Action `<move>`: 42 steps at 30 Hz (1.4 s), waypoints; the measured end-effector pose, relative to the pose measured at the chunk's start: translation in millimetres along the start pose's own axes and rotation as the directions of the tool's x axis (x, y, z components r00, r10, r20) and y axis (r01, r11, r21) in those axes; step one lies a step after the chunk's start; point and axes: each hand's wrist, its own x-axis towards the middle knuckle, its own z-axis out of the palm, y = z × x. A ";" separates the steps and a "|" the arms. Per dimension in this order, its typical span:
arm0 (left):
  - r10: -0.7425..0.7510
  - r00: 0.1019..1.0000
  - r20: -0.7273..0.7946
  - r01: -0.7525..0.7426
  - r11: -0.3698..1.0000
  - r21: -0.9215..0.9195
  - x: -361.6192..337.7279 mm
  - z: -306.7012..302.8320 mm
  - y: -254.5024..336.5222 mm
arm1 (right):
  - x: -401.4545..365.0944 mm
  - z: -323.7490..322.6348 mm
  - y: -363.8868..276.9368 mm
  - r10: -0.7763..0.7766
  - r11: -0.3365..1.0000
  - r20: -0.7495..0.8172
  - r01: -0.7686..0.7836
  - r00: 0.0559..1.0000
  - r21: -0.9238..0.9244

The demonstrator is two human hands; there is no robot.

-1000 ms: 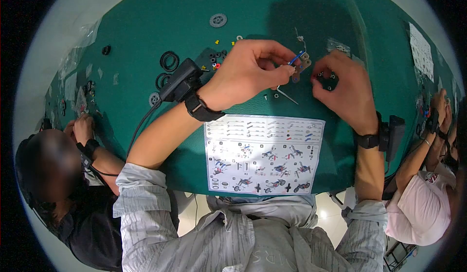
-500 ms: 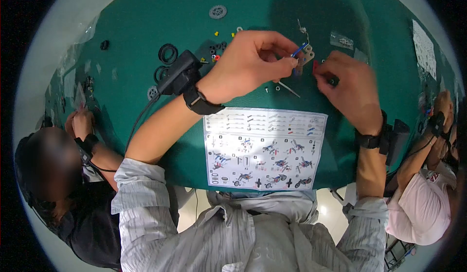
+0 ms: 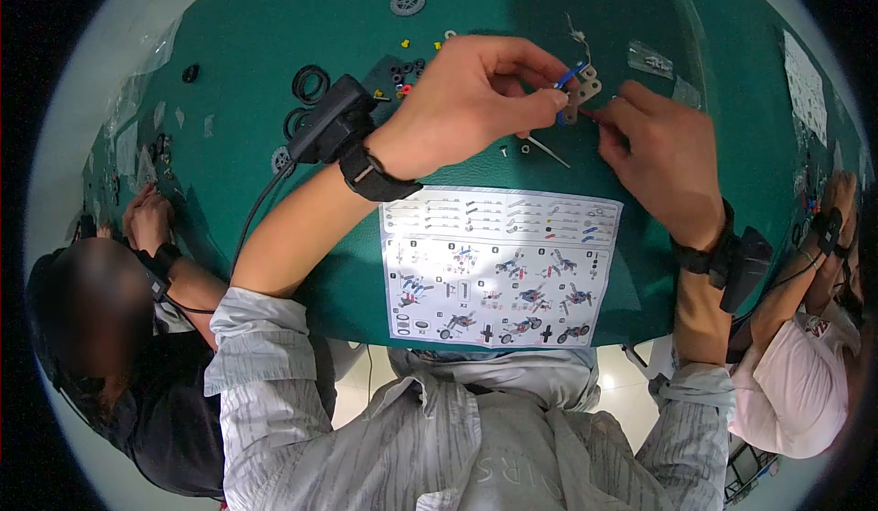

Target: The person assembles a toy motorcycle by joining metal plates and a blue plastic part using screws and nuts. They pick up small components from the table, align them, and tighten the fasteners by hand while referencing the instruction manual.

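Note:
My left hand (image 3: 489, 90) pinches a small model assembly between thumb and fingers. It has a perforated metal plate (image 3: 590, 87) and a blue strip (image 3: 571, 76), with a thin piece sticking out at the far end. From the right, my right hand (image 3: 663, 159) has its fingers closed on a small red strip (image 3: 588, 113), whose tip is right at the plate's lower edge. Under the left hand, a thin light rod (image 3: 550, 152) slants across the green table, beside a screw (image 3: 503, 151) and a nut (image 3: 525, 148).
A printed instruction sheet (image 3: 498, 269) lies near the table edge. Black rubber tyres (image 3: 310, 83), a grey wheel (image 3: 408, 2) and small black parts (image 3: 402, 74) are to the left. A plastic bag of hardware (image 3: 650, 58) lies at right. People sit on both sides.
My right hand has come up toward the assembly, bringing the red strip to the plate's lower edge. My left hand keeps its pinch on the assembly. The whole view has shifted slightly.

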 end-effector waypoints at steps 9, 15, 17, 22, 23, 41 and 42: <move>-0.016 1.000 0.003 0.016 1.000 -0.018 0.0 0.1 -0.2 | 0.7 5.9 -6.3 -0.023 0.999 -0.024 0.024 0.999 0.025; 0.006 1.000 0.000 -0.006 1.000 0.001 0.0 -0.4 -1.8 | 1.5 4.8 -5.6 0.017 0.998 0.023 -0.019 1.000 0.055; -0.005 1.000 -0.006 0.005 1.000 -0.012 -0.7 0.5 -0.2 | 1.6 4.9 -5.2 0.050 0.996 0.016 -0.051 0.999 0.078; -0.009 1.000 -0.001 0.009 1.000 -0.007 -0.4 -0.3 1.3 | 2.0 4.4 -2.3 0.144 0.985 0.046 -0.148 0.989 0.088; -0.003 1.000 -0.003 0.003 1.000 -0.002 -0.5 -0.3 1.3 | 2.2 3.5 -2.6 0.148 0.985 0.046 -0.152 0.988 0.087; -0.022 1.000 0.001 0.022 0.998 -0.059 -0.4 -1.9 3.2 | 3.1 2.8 -0.6 0.203 0.951 0.021 -0.202 0.979 0.235; -0.030 1.000 0.005 0.030 0.997 -0.066 -0.9 -1.6 4.5 | 1.5 0.7 -1.9 0.189 0.947 0.054 -0.196 0.981 0.254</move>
